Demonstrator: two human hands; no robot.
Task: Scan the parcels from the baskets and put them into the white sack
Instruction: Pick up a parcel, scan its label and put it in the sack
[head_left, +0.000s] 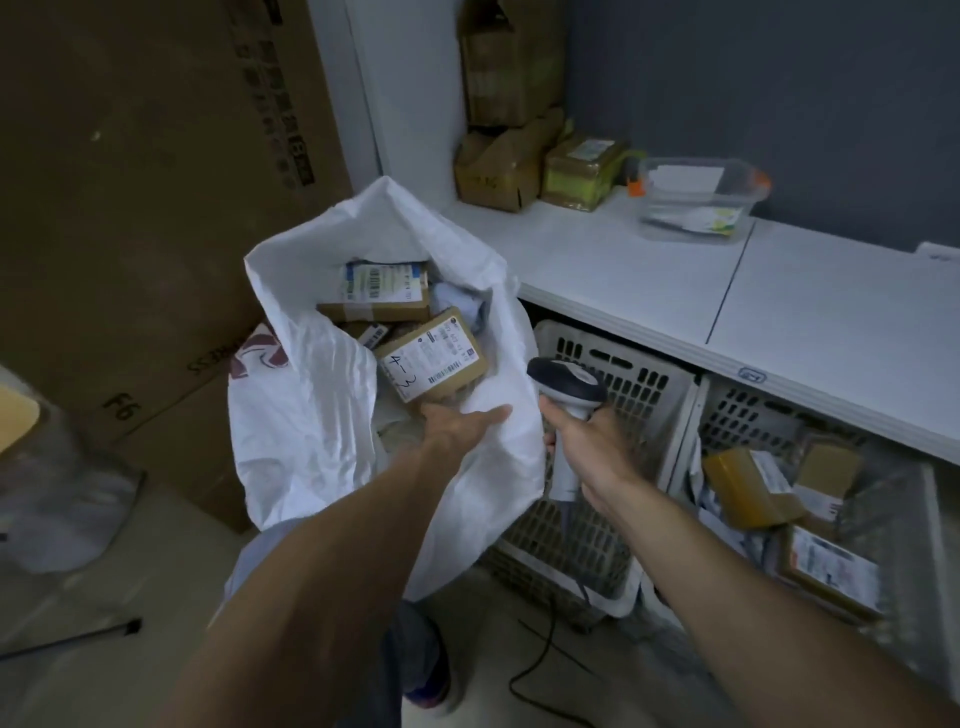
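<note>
The white sack (311, 415) stands open on the floor left of centre, with several labelled cardboard parcels inside. A parcel marked "4-2" (431, 358) lies tilted near the sack's front rim. My left hand (457, 423) reaches into the mouth just below that parcel, thumb along the rim; its fingers are hidden, so its grip is unclear. My right hand (587, 441) is closed around the handle of a grey barcode scanner (566, 384), held upright beside the sack. Two white baskets sit under the counter: the left basket (644, 395), and the right basket (737, 410) with several parcels (748, 488).
A white counter (675, 280) runs along the right above the baskets, carrying cardboard boxes (493, 166) and a clear plastic tub (696, 200). Large cardboard cartons (130, 208) stand behind the sack. The scanner's black cable (540, 660) trails over the floor.
</note>
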